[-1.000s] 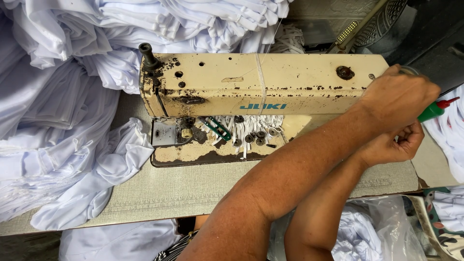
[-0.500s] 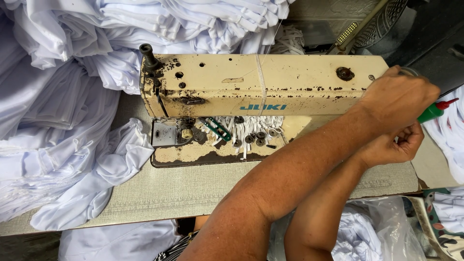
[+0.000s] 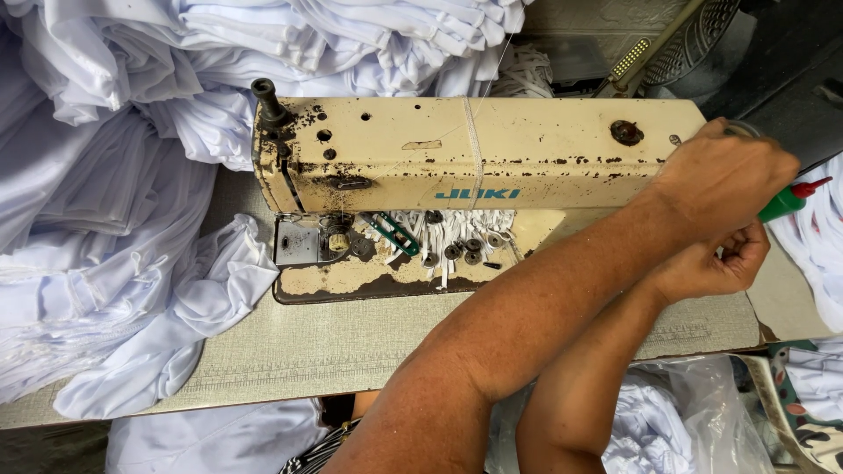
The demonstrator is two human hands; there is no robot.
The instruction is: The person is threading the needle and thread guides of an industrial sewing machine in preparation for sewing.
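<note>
Fabric [image 3: 105,263], white and heaped in soft folds, is spilling over the left part of the grey table [image 3: 351,342], and more white cloth [image 3: 351,35] is piling up along the far edge. Right of that heap, the cream, rust-flecked sewing machine [image 3: 474,154] is lying across the middle of the table, its needle end pointing left. Just near of its body, on the worn base plate, green-handled snips [image 3: 397,235] are resting beside a bundle of white strips [image 3: 457,233] and a few small dark round parts [image 3: 465,253].

From the near edge, 2 bare forearms are reaching up and to the right, running almost side by side. The left hand [image 3: 724,175] is lying farther away, knuckles up, draping over the right end of the machine with its fingers curling down around something there; what it is closing on is hidden, so the grip cannot be told. Just near of it, the right hand [image 3: 711,263] is bending at the wrist with fingers curling inward toward the palm, apparently pinching something too small to make out. A green bottle with a red nozzle [image 3: 788,201] is poking out to the right, just past both hands, touching or nearly touching the left one. A clear plastic bag of white cloth [image 3: 676,421] is sitting below the table's near right edge.
</note>
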